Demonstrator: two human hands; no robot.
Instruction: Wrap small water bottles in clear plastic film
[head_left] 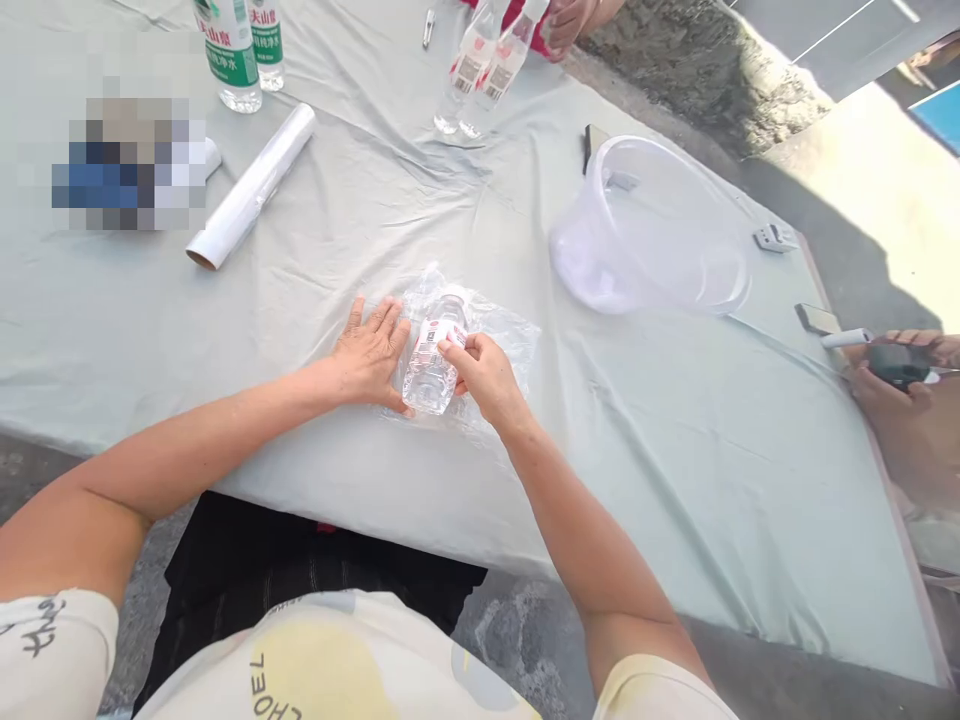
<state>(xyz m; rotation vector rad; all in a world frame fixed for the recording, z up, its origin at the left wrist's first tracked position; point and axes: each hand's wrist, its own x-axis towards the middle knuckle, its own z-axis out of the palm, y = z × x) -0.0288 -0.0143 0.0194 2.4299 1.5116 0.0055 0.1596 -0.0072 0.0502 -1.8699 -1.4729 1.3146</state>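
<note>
A clear plastic water bottle (430, 378) with a white and red label lies on a sheet of clear plastic film (510, 335) spread over the cloth-covered table. My right hand (486, 378) grips the bottle from its right side, thumb over the label. To the left of the bottle, my left hand (373, 355) rests flat with fingers spread, partly on the film's left edge. A roll of clear film (255, 190) lies farther up on the left.
Two green-labelled bottles (231, 60) stand at the upper left, two clear bottles (480, 75) at the far side. A translucent basin (600, 240) sits to the right near a power strip (775, 238). Another person's hands (896, 385) hold a dark object at the right edge.
</note>
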